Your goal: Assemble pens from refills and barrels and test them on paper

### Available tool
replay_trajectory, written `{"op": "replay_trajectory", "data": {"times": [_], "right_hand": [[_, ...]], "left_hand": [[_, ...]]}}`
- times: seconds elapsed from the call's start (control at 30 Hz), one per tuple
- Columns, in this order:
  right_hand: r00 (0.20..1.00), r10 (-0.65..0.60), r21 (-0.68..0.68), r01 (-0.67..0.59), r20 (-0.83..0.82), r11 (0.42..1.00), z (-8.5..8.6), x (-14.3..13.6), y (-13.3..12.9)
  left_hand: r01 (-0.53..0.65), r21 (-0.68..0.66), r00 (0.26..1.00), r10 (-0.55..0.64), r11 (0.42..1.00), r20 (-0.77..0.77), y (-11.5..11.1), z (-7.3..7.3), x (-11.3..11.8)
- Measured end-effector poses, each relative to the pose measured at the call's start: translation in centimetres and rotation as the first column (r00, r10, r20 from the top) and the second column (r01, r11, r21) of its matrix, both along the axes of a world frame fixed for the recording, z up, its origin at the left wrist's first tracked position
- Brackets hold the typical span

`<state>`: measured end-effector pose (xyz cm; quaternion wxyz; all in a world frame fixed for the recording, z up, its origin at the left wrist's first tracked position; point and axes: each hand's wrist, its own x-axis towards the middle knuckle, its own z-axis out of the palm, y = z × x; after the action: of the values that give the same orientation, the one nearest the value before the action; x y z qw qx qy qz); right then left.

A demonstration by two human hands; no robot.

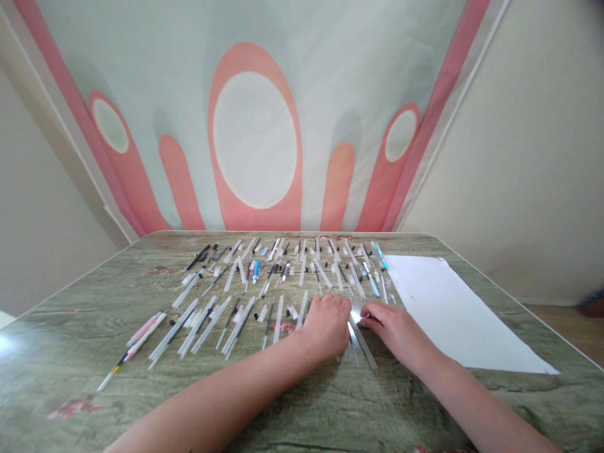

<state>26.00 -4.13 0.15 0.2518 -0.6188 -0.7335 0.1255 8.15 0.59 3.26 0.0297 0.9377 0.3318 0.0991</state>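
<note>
Surface (198, 409): wood-patterned top, carrying loose pen parts in 3 rough rows that run from side to side.
Clear tubes (278, 319): pen barrels by their look, lying flat at differing slants through all 3 rows; dark refills (267, 323) and small caps (292, 313) lie among them.
Left hand (329, 325): palm down at the right of the nearest row, fingers curled well in; from my remote station I cannot tell what, if anything, the hidden fingertips have hold of.
Right hand (387, 325): thumb and index finger drawn nearly together, pointing toward the left hand; I cannot tell whether a small part is pinched there.
Near tube (363, 343): slanted on the surface between the 2 hands, far end close to the left hand's fingers; contact is unclear to me.
Step at the hands: I judge it to be fine handling of small pen parts, either lifting or laying down, at the right of the nearest row.
Next move of the fingers: it calls, in my judgement, for a light fingertip grip and a low path, since a dragged knuckle could roll the neighbouring tubes.
Blue pen (256, 272): middle row, well beyond the hands.
Pink pen parts (144, 330): left end of the nearest row, well apart from both hands.
White sheet (453, 314): flat to the right of the rows, just beyond the right forearm.
</note>
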Motion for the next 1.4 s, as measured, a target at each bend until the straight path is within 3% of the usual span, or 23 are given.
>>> {"op": "replay_trajectory", "data": {"times": [0.23,0.37,0.5,0.9,1.17,1.4], "right_hand": [[0.999,-0.004,-0.003,0.004,0.042,1.0,-0.6,-0.1,0.1],[0.999,-0.003,-0.007,0.003,0.048,1.0,-0.7,0.0,0.2],[0.999,0.006,-0.01,-0.005,0.051,1.0,-0.8,0.2,0.2],[0.999,0.02,0.015,-0.02,0.031,1.0,-0.8,0.2,0.1],[0.999,0.029,0.014,-0.029,0.017,0.999,-0.4,0.1,-0.2],[1.0,-0.006,0.005,0.006,-0.01,1.0,-0.5,0.1,0.1]], "left_hand": [[0.022,-0.066,0.987,-0.011,0.998,0.159,1.1,-0.6,-0.9],[0.063,-0.178,0.938,0.002,0.982,0.346,2.3,-0.3,-1.6],[0.092,-0.243,0.913,0.016,0.966,0.407,3.2,0.1,-2.1],[0.154,-0.047,0.986,-0.15,0.987,0.072,0.2,0.2,-1.9],[0.241,-0.008,0.969,-0.241,0.97,-0.055,-1.6,0.9,-1.7],[0.268,0.005,0.959,-0.267,0.963,-0.091,-1.8,0.8,-1.1]]}}
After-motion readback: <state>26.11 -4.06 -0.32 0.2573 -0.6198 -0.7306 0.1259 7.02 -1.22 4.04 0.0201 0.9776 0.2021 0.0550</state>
